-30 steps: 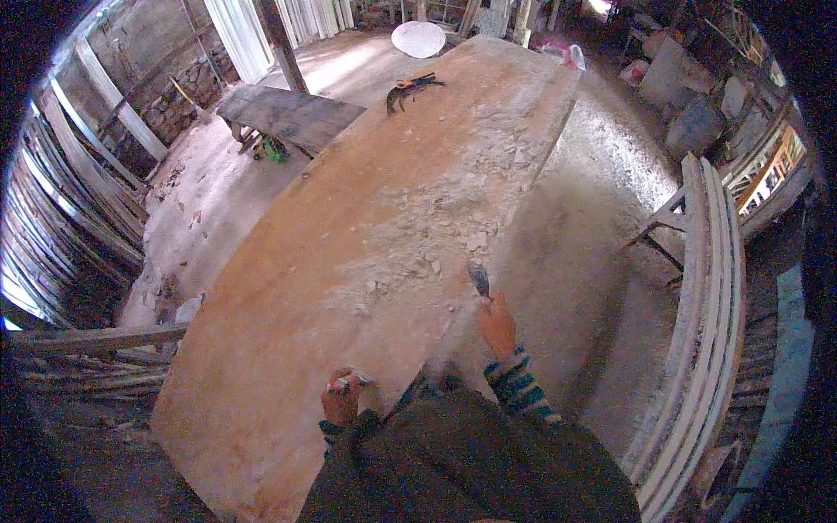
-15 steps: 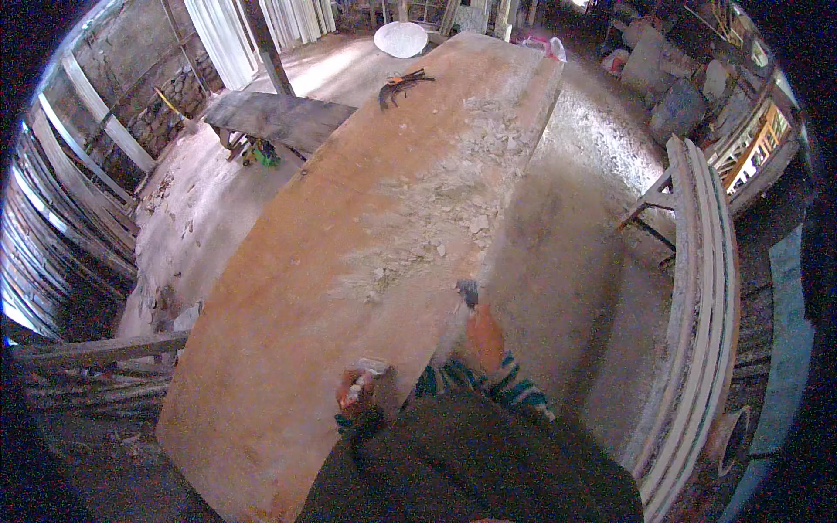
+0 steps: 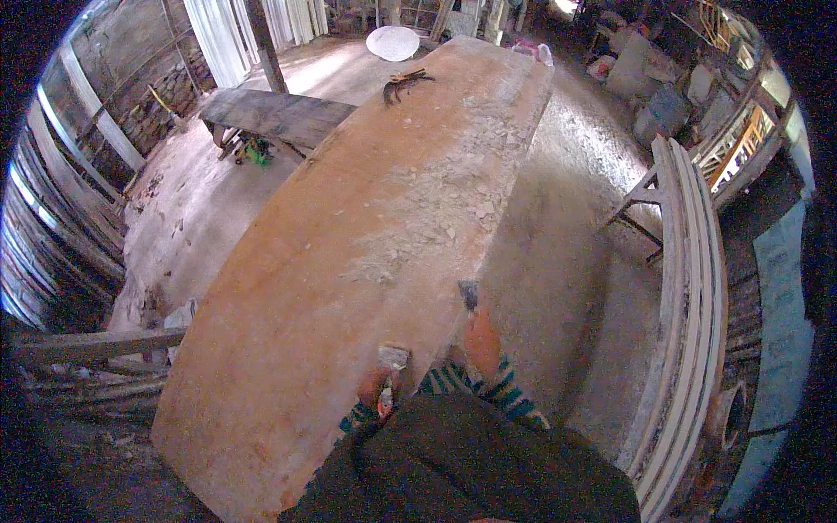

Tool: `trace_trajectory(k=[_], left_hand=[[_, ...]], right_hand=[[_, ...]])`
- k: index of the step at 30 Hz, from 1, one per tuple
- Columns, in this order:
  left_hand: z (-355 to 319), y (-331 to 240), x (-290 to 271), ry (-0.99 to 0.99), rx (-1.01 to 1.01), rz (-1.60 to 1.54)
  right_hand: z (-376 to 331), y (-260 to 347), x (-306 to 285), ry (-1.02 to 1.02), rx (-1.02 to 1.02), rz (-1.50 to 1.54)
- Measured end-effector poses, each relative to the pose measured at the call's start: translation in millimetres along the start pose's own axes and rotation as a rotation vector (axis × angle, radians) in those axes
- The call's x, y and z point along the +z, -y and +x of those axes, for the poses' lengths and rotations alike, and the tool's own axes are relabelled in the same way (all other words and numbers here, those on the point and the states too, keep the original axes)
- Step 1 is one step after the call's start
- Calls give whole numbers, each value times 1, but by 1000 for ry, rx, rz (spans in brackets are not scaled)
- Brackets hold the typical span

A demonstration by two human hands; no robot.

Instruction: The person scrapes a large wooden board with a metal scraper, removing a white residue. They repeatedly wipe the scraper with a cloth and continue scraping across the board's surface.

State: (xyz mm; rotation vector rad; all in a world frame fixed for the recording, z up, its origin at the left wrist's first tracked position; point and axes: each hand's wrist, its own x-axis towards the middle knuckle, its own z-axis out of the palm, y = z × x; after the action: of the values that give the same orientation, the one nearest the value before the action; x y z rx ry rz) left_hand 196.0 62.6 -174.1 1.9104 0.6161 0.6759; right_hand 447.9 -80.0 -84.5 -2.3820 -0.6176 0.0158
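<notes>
A long brown board [image 3: 261,288] stretches away in front of me, dusty across its surface. My left hand [image 3: 375,383] is closed round a putty knife [image 3: 394,356] near the board's close end, its pale flat blade pointing away from me. At the board's right edge, my right hand [image 3: 482,338] grips a small tool with a dark grey flat end [image 3: 468,294]; whether that end is a blade or bristles I cannot tell. Pale flakes and powder [image 3: 436,205] lie scattered along the board's right half, beyond both hands. Farther up rests a dark clawed or branched object [image 3: 406,84].
A low dark bench [image 3: 279,115] stands left of the board. Stacked long pale strips [image 3: 693,322] curve along the right on a trestle. A white round disc [image 3: 392,43] lies on the floor at the back, and a wooden beam [image 3: 96,346] juts in from the left.
My left hand has moved slightly right and turned, so the putty knife's blade now shows more plainly. My right hand stays almost in place at the board's edge. The view has shifted slightly.
</notes>
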Motion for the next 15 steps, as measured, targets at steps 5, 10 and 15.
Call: trace_trajectory(k=[5,10,15], left_hand=[[-26,83,31,18,-391,-385],[8,-21,0,22,36,10],[23,-47,-11,-125,255,249]], right_hand=[[-26,23,-26,100,97,9],[58,23,-16,179,342,-12],[19,-17,-5,247,124,106]])
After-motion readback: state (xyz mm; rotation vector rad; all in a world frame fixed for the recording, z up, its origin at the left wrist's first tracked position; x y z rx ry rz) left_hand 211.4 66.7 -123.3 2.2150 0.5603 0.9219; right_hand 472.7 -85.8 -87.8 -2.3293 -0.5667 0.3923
